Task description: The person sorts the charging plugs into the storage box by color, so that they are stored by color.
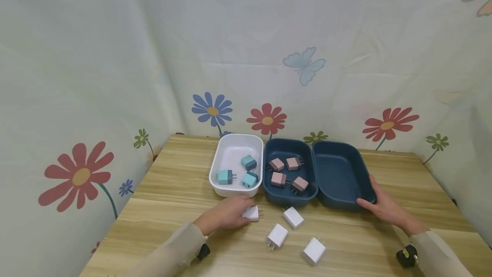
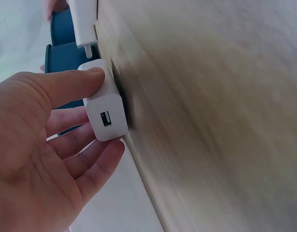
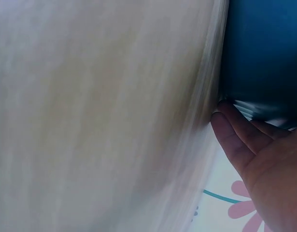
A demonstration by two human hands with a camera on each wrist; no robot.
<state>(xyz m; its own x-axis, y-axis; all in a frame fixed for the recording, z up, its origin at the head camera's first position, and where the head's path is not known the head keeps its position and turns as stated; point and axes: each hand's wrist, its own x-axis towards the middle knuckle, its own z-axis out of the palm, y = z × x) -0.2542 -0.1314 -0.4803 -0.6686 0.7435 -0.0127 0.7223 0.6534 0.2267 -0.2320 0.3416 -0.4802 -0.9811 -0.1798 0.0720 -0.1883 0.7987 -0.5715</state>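
My left hand (image 1: 229,213) pinches a white USB wall charger (image 1: 251,213) just in front of the white bin. In the left wrist view, the thumb lies on top of this charger (image 2: 106,113) and the fingertips are under it; its USB port faces the camera. My right hand (image 1: 390,208) holds the front right corner of the right-hand dark blue bin (image 1: 340,200), thumb at the front and fingers along the side. The right wrist view shows the fingers (image 3: 235,137) against that bin's wall. Three more white chargers lie near: one (image 1: 293,217), another (image 1: 277,235), a third (image 1: 314,251).
The white bin (image 1: 214,173) contains three teal chargers (image 1: 225,177). Beside it, the middle dark blue bin (image 1: 290,198) contains several pink chargers (image 1: 278,179). All three bins stand in a row on the wooden table (image 1: 165,208), before a flowered curtain (image 1: 246,76).
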